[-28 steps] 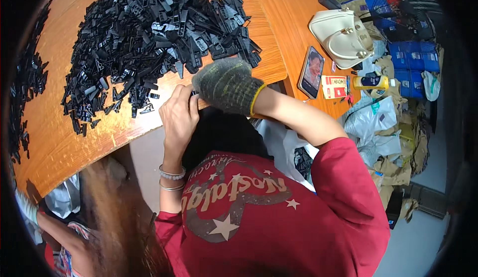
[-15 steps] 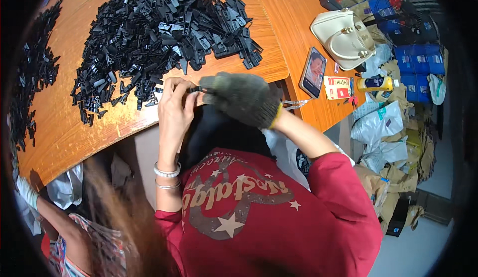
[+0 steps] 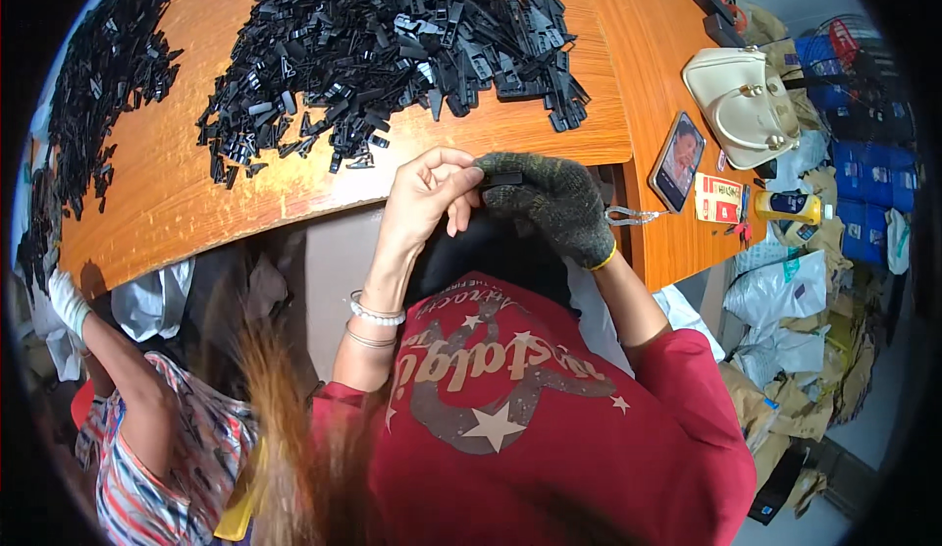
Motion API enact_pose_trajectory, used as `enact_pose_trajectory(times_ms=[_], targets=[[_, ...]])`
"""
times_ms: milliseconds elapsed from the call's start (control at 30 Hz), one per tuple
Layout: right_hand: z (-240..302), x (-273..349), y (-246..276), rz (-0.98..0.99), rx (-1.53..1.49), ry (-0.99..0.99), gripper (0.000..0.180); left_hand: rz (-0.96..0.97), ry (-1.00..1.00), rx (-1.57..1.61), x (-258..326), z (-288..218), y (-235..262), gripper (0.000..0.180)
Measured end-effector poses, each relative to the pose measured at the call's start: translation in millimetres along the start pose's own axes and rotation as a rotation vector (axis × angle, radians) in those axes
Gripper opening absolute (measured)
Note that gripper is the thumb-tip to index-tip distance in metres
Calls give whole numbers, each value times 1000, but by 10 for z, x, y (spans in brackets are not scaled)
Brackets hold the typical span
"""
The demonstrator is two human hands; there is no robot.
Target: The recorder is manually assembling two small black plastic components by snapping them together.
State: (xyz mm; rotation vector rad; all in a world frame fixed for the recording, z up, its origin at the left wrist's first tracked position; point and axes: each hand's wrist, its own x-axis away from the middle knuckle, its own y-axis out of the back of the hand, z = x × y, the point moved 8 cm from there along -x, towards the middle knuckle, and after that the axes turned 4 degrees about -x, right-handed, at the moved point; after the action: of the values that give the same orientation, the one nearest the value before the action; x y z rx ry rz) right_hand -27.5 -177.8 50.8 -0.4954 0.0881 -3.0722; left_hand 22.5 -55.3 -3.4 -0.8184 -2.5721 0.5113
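Over the table's front edge, in front of my lap, my two hands meet around a small black plastic part (image 3: 504, 179). My right hand (image 3: 557, 210) wears a dark knitted glove with a yellow cuff, and its fingers are closed on the part. My bare left hand (image 3: 429, 196) pinches with thumb and forefinger at the part's left end, partly covering it. Just beyond lies a large pile of similar black plastic parts (image 3: 363, 55) on the wooden table (image 3: 294, 178).
Another black heap (image 3: 108, 65) lies at far left, where a co-worker's gloved hand (image 3: 69, 303) touches the table edge. On the right stand a phone (image 3: 677, 161), a cream handbag (image 3: 741, 104) and a yellow bottle (image 3: 793, 208). Plastic bags (image 3: 780, 291) crowd the floor at right.
The view has shifted, so the table and piles appear farther right. My hands have turned the part, which now shows more of its flat side between my fingers.
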Motion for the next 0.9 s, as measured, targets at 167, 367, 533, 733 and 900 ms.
enact_pose_trajectory(times_ms=[167,367,533,733,900], targets=[[227,110,13,-59,252,367,31,-59,9,-271,31,-36,-76,11],[330,1038,1121,-507,417,-23,24,-370,-338,-817,79,-171,180,10],[-197,2292,1953,37,1415,-936,32,-511,-587,-1082,-27,-513,200,10],[-113,1855,1655,-31,1415,-519,30,-607,-517,-1485,-326,-559,155,20],[97,865,771,174,1221,-51,29,-629,-470,-1463,-204,-532,203,19]])
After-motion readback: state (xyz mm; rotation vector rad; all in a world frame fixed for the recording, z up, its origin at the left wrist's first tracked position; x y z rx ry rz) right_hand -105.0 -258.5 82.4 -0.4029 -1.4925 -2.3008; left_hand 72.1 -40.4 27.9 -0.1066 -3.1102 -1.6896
